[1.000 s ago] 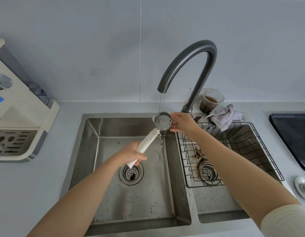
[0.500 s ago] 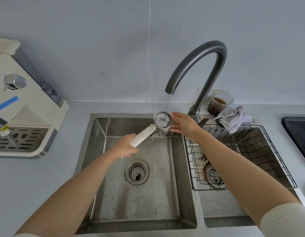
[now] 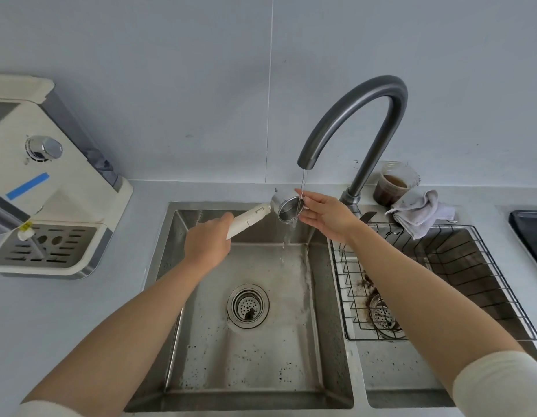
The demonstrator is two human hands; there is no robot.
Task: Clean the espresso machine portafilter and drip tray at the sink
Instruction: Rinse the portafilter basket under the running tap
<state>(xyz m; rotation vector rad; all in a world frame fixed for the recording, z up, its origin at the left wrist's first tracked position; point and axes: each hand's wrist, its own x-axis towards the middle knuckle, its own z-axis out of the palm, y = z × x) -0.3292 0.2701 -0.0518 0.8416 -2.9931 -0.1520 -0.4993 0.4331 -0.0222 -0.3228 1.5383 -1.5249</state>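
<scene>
Cream-white sleeves end near the elbows; forearms bare.

We see the espresso machine left of the sink, the faucet behind it, and a wire rack in the right basin.

A plain pale wall rises beyond the right hand, one thin vertical seam running down it above the gap towards the left hand. A pale grey bench spreads left of that hand. Light is soft and even.
</scene>
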